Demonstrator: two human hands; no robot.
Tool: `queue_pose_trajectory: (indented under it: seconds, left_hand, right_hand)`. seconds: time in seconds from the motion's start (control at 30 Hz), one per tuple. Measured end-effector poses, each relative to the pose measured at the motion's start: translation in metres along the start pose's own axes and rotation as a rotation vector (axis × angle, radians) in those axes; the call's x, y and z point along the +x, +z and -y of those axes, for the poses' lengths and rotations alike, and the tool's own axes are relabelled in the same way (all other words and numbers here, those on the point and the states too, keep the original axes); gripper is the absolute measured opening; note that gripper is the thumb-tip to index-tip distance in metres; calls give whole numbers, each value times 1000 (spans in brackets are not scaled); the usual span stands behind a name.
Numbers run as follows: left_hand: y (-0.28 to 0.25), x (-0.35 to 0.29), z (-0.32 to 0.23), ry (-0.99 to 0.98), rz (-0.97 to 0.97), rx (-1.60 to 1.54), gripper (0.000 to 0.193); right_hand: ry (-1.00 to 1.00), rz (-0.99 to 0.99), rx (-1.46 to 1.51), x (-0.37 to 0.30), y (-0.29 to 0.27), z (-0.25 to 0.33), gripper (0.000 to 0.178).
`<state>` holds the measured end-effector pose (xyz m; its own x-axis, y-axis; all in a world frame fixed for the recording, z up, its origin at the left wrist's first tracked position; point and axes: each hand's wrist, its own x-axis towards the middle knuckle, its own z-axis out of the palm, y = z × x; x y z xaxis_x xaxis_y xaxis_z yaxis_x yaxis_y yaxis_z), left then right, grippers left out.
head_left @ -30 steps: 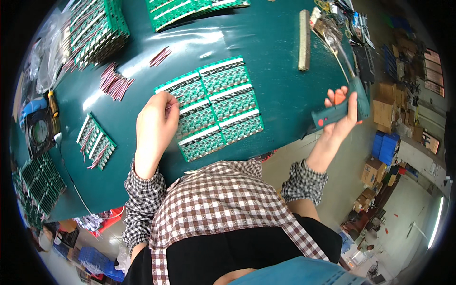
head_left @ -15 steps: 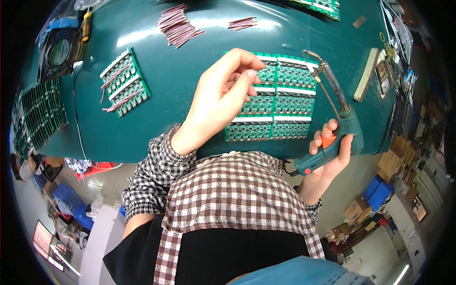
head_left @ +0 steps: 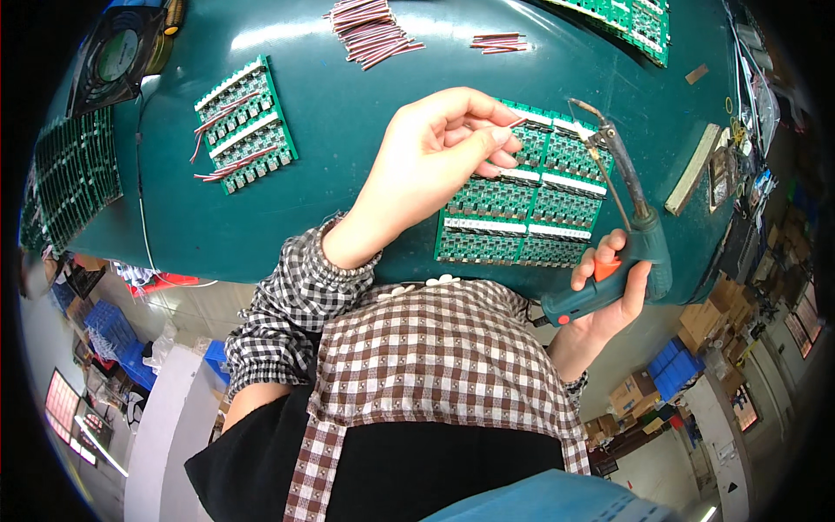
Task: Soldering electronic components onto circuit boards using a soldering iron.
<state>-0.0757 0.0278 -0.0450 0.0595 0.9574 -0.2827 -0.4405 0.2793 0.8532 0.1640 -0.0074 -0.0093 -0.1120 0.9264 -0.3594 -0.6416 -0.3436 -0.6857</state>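
A panel of green circuit boards (head_left: pixel 522 209) lies on the dark green table (head_left: pixel 348 148) in front of me. My left hand (head_left: pixel 435 152) hovers over its upper left part and pinches a thin wire end between thumb and forefinger. My right hand (head_left: pixel 609 296) grips a teal soldering gun (head_left: pixel 631 235) with an orange trigger. Its long metal tip reaches up over the panel's upper right corner.
A smaller board panel with red wires (head_left: pixel 243 126) lies at the left. Bundles of red wires (head_left: pixel 374 30) and a few more red wires (head_left: pixel 500 41) lie at the far edge. More board stacks (head_left: pixel 70 174) sit far left, further boards (head_left: pixel 635 22) top right, a wooden strip (head_left: pixel 693 170) at right.
My left hand has curled its fingers into a pinch over the panel's upper left. The soldering gun has risen closer to the panel's right side.
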Motion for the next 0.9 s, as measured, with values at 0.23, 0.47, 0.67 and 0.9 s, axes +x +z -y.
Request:
queue_pose_trajectory:
  seconds: [0.23,0.47,0.67,0.9]
  left_hand:
    - [-11,0,-13,10,-22,137,14]
    - [-17,2,-32,174,23,675,9]
    - [-1,9,-11,240,38,1035,6]
    - [10,25,5,356,-5,1224,5]
  right_hand:
    - [-15,-12,-53,-3,-2,4,42]
    - [-70,-49,-161,-14,-15,19,44]
    - [-86,-116,-249,-21,-19,9,44]
    - [-116,-180,-418,-24,-20,4,44]
